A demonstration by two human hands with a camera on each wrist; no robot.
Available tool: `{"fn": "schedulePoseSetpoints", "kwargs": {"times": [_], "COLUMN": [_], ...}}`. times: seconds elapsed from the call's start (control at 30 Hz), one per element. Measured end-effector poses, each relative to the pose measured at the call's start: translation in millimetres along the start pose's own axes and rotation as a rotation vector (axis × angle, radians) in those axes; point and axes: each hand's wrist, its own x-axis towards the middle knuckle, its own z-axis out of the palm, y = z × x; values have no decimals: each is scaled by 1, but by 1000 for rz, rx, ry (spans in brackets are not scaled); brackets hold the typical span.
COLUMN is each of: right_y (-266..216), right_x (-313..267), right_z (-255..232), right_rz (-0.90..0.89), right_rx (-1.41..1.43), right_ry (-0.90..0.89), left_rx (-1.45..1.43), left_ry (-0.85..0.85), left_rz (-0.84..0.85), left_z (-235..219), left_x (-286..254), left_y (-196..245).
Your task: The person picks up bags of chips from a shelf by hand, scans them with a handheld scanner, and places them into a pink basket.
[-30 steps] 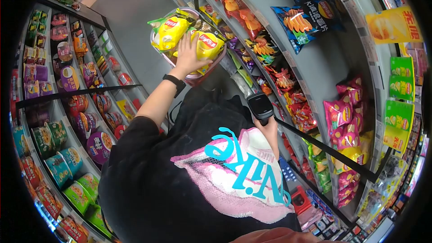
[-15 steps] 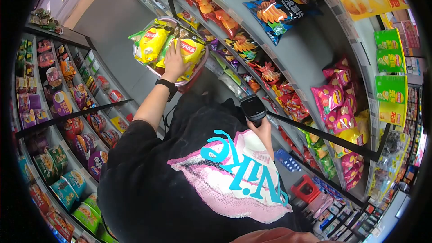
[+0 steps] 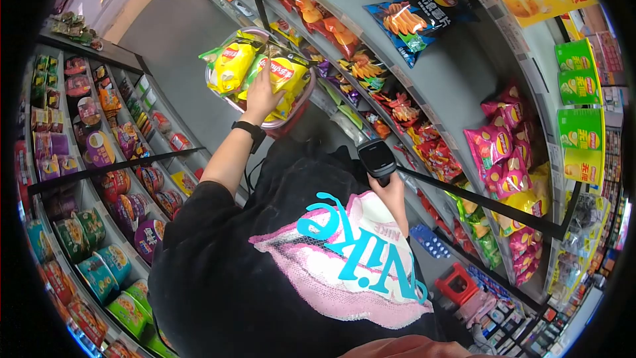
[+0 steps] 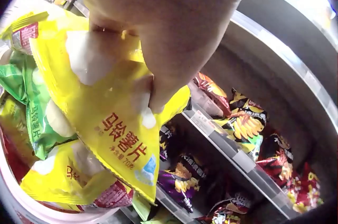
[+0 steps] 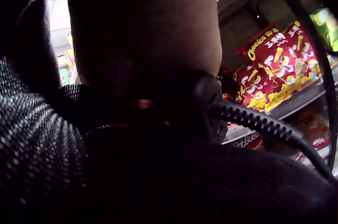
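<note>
My left hand [image 3: 263, 96] reaches down onto a yellow chip bag [image 3: 283, 74] in the pink-rimmed basket [image 3: 306, 103]. In the left wrist view, the fingers and thumb of the left hand [image 4: 163, 23] grip the upper part of that yellow bag [image 4: 113, 108]. A second yellow bag [image 3: 232, 63] lies beside it in the head view, and a green bag [image 4: 47, 113] shows below in the left wrist view. Held upright in my right hand [image 3: 391, 192] is a black handheld device [image 3: 376, 158]; the right wrist view shows mostly the dark forearm, with hand and device hidden.
Shelves of chip bags run along the right, with a blue-black bag [image 3: 424, 13] and pink bags [image 3: 493, 146]. Cup noodles [image 3: 83, 232] fill the left shelves. A red stool [image 3: 456, 284] stands lower right; a black cable [image 5: 264, 124] trails from the right wrist.
The view has swung, shifting the basket leftward and lower in the picture than a second ago. My left hand stays on the bag, its fingers now set further in; the right still holds the device.
</note>
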Motion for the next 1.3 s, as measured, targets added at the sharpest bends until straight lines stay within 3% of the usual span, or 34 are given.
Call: {"fn": "schedulePoseSetpoints", "kwargs": {"times": [0.2,0.53,0.6,0.73,0.97,1.07,1.13,1.3], "right_y": [-3,-4,4,13,23,23,27,29], "right_x": [1,-1,4,6,-19,-40,-51,-72], "right_z": [-1,-7,-10,-20,-45,-50,-57,-61], "right_rz": [-21,-51,-193,-282,-261,-272,-263,-254], "right_rx": [27,-18,9,-59,9,19,25,87], "right_ry": [-11,-52,-57,-103,-298,-272,-282,-303], "left_rx": [-66,-320,-339,-355,-419,-445,-677,-721], "left_ry": [-7,-241,-204,-126,-65,-78,-159,-308], "left_rz": [22,144,172,113,27,8,-37,71], "left_z": [-18,-32,-36,-43,-49,-43,-39,-44], "left_x": [-11,-28,-33,-49,-90,-105,-115,-121], "left_y": [13,57,66,82,112,122,133,151]}}
